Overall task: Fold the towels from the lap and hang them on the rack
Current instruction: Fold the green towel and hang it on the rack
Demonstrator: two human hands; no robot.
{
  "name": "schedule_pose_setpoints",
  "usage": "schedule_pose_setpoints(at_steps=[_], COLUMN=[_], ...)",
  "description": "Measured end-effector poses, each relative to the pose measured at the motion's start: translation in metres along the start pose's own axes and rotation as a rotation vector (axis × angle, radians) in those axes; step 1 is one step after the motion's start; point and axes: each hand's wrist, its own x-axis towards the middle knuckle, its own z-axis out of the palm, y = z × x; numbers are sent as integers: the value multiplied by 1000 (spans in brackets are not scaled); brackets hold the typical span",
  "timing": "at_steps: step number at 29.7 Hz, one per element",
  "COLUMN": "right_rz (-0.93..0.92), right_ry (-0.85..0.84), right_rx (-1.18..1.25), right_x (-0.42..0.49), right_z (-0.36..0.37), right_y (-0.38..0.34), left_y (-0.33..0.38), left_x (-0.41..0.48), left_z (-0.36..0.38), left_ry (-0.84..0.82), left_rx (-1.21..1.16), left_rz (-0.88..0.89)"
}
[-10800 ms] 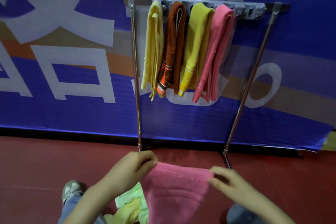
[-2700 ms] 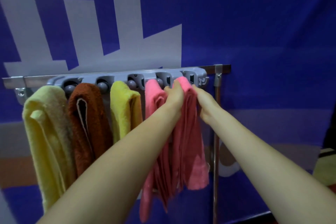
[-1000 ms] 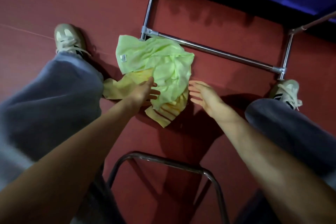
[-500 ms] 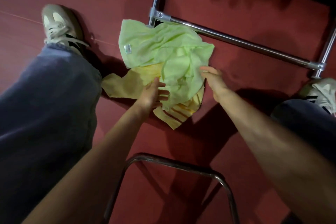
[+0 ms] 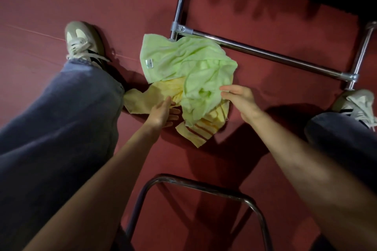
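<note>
A crumpled light green towel (image 5: 187, 67) lies on the red floor, on top of a yellow towel with dark stripes (image 5: 204, 130). My left hand (image 5: 163, 114) rests with spread fingers on the yellow towel at the green towel's lower left edge. My right hand (image 5: 238, 98) pinches the green towel's right edge between thumb and fingers. Only the rack's chrome base bar (image 5: 265, 55) shows; its hanging rail is out of view.
My two legs in blue jeans with pale sneakers (image 5: 83, 45) (image 5: 357, 104) flank the towels. A chrome chair frame (image 5: 200, 187) curves below my arms. The rack's upright post (image 5: 181, 0) rises at the top.
Since a second ago my right hand has moved in from beside the pile and closed its fingers on the green towel's right edge. My left hand stays on the yellow towel.
</note>
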Motion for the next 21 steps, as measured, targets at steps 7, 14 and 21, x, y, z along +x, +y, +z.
schedule_pose_setpoints(at_steps=[7,14,21], right_rz=[-80,-246,-404], right_ry=[-183,-216,-246], right_rx=[290,524,417], right_x=[-97,-201,-284], right_z=[-11,-26,-45], right_y=[-48,-99,-119], left_y=[31,37,22], left_x=[-82,-198,-267], left_z=[21,26,34], left_ry=[-134,-451,-404], left_rx=[133,215,282], left_rz=[315,607,922])
